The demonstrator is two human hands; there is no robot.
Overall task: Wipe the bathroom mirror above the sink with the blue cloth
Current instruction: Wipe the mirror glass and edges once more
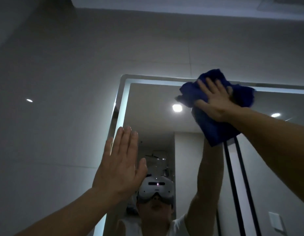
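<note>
The mirror [147, 106] fills the lower right of the view, seen from below, with a lit strip [125, 103] running along its left and top borders. The blue cloth [214, 128] is at the 2 o'clock position, bunched against the glass at the mirror's top edge; its upper folds overlap the lit strip and the frame above it, and its lower part hangs down over the glass. The right hand [213, 101] lies flat on the cloth with the palm toward the mirror. Its fingers [202, 86] are straight and slightly spread, pressing the cloth to the surface rather than wrapped round it. The left hand [120, 167] is at the 7 o'clock position, raised in front of the mirror's left border, holding nothing, with the fingers extended and close together and the thumb set apart. Whether this hand touches the glass cannot be determined. The glass reflects the person's raised arm, a white headset [156, 188] at 6 o'clock and a round ceiling light [177, 108] just left of the cloth. Pale wall tiles [62, 82] cover the area from 9 to 12 o'clock.
</note>
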